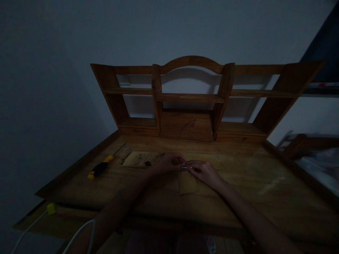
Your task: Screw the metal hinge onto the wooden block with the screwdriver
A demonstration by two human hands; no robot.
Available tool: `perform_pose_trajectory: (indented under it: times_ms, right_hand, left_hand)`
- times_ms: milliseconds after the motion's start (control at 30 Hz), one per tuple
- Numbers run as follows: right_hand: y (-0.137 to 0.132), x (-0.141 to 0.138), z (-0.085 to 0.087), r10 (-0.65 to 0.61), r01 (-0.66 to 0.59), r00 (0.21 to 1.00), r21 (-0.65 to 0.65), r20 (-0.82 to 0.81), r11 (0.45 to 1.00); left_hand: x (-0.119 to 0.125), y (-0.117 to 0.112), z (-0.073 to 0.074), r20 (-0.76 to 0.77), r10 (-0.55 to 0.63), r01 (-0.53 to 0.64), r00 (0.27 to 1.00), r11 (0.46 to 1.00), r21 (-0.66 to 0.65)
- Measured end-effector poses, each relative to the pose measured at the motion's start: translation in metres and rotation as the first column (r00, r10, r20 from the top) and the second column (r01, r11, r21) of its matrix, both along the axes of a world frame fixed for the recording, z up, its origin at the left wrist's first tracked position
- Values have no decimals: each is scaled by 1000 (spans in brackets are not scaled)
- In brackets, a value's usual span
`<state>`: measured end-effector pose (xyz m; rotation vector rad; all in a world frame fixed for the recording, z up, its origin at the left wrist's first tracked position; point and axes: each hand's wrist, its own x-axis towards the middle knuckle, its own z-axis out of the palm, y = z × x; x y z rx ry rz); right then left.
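My left hand [172, 162] and my right hand [202, 170] meet near the middle of the desk, fingers pinched together. Between their fingertips is a small shiny metal piece [184, 169], too small and dim to name exactly. It sits at the far edge of a small thin wooden board [188, 185] that lies flat on the desk. Beyond my left forearm lies a longer pale wooden board [139, 158] with dark stains, partly covered by my left hand. A yellow and black screwdriver [101, 167] rests farther left, its shaft pointing away from me.
The wooden desk [233, 197] carries a shelf unit [190, 97] along its back edge. A few small thin metal bits [128, 147] lie by the screwdriver's tip. A white cable [31, 225] with a yellow tag [51, 208] hangs at the front left. The room is dim.
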<state>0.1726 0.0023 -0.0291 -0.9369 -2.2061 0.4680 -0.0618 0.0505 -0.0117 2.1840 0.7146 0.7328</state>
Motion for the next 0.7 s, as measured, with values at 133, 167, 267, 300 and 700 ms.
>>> perform_pose_trajectory:
  times_ms: [133, 167, 267, 300, 700]
  right_hand:
    - [0, 0, 1, 8, -8, 1000, 6, 4, 1000]
    - [0, 0, 2, 7, -7, 1000, 6, 5, 1000]
    - [-2, 0, 4, 3, -3, 1000, 1, 27, 1000]
    - [-2, -1, 5, 2, -2, 999, 2, 33, 1000]
    - [-3, 0, 5, -14, 15, 999, -11, 44, 1000]
  left_hand:
    - [-1, 0, 2, 5, -18, 18, 1000, 1000, -3]
    - [-1, 0, 2, 3, -11, 11, 1000, 1000, 6]
    - [-2, 2, 0, 18, 5, -6, 1000, 1000, 27]
    - [-2, 3, -1, 24, 8, -9, 1000, 1000, 24]
    - [0, 4, -4, 26, 58, -58, 998, 998, -29]
